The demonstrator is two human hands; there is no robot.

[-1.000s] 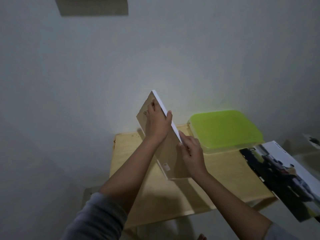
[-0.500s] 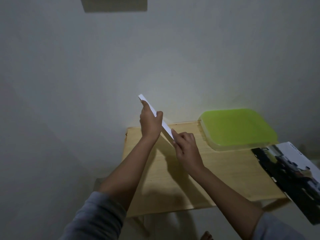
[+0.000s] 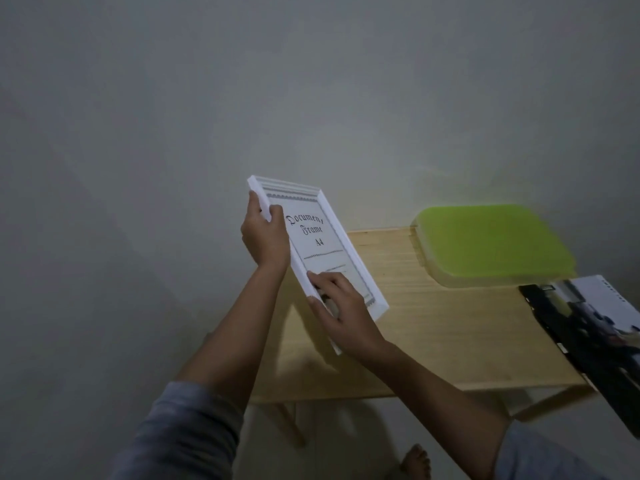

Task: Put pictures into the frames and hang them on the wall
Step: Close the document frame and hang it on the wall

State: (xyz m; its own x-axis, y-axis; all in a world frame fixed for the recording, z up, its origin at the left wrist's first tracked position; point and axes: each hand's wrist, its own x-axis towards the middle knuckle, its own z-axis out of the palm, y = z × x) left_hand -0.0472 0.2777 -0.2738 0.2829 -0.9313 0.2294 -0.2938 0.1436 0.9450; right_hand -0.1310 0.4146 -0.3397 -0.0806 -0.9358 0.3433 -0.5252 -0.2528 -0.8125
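Both grips are closed on the frame (image 3: 325, 244), tilted above the worktop (image 3: 450, 323): left hand (image 3: 265, 237) at its 10 o'clock edge, right hand (image 3: 346, 313) at 6. Stock insert inside; hold by edges, lay it face-down.

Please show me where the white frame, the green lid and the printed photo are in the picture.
white frame (image 3: 325, 251): head view, on the paper insert in its front.
green lid (image 3: 491, 244): head view, middle of its top.
printed photo (image 3: 588, 337): head view, its dark part.
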